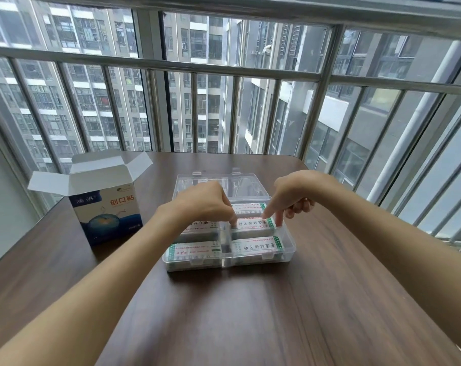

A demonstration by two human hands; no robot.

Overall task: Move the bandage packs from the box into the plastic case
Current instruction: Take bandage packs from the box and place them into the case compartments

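Both hands, the left hand (205, 204) and right hand (293, 196), pressed fingertips on one bandage pack (253, 224) in the case (290, 244); the box (105, 204) stood left of them.

The left hand (205, 204) hides perhaps one bandage pack (203, 226) beneath it.

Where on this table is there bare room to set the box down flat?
Bare wood lies between the plastic case and the table's near edge, and right of the case. It is crowded at the case, where both hands work, and left of it, where the box stands.
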